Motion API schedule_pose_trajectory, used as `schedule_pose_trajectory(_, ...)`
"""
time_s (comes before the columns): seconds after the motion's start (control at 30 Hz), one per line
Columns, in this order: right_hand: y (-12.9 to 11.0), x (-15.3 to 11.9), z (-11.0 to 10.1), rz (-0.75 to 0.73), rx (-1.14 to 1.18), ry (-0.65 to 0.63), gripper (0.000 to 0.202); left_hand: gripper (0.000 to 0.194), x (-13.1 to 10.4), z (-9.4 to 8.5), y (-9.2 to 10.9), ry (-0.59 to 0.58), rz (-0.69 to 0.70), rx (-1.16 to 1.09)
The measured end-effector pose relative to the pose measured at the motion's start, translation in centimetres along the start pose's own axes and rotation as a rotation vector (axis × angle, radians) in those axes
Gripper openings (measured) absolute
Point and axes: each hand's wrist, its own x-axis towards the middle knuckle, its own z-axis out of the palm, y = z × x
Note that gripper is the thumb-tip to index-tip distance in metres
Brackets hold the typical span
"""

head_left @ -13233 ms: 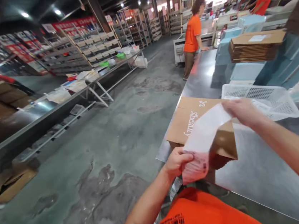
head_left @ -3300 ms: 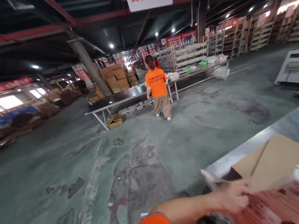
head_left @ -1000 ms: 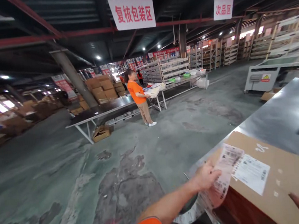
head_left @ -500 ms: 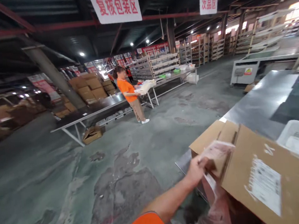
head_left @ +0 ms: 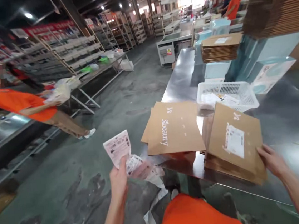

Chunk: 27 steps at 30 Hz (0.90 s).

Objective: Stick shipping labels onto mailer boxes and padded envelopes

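Note:
My left hand is closed on a strip of printed shipping labels, held out over the floor left of the table. The rest of the strip trails down toward my orange shirt. At the near table edge, my right hand grips the right side of a flattened carton, which lies on others and bears a white label. Left of it, another pile of flattened cartons with white lettering overhangs the edge.
A white plastic basket with papers stands behind the cartons on the metal table. Stacked cardboard and pale blue boxes rise farther back. A co-worker in orange stands left, beside another table.
The view has swung right and down over the table. My left hand, with the label strip, is now away from the cartons, out to the left. My right hand remains at the labelled carton.

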Motion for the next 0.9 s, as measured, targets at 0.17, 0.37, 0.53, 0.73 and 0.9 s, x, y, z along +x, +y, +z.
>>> schedule_pose_trajectory(0.17,-8.3,-3.1,3.9,-0.380,-0.311,-0.015,0.070,0.057,-6.4,0.9,1.1,-0.527,-0.178,-0.054)
schedule_pose_trajectory(0.37,-25.3,-12.0,12.2,-0.936,0.027,-0.809,0.055,0.055,-10.5,6.1,0.1,-1.032,-0.151,-0.042)
schedule_pose_trajectory(0.53,-25.6,-13.7,14.9,-0.942,-0.073,-0.842,0.054,0.079,-9.5,6.9,1.3,-1.020,0.006,-0.264)
schedule_pose_trajectory(0.73,-24.3,-12.9,15.3,-1.069,-0.110,-0.805,0.044,0.043,-8.2,10.2,1.8,-0.660,-0.001,-0.213)
schedule_pose_trajectory(0.9,-25.5,-6.4,19.7,-1.045,-0.201,-0.524,0.038,0.058,-8.2,9.7,-2.8,-0.727,-0.193,-0.152)
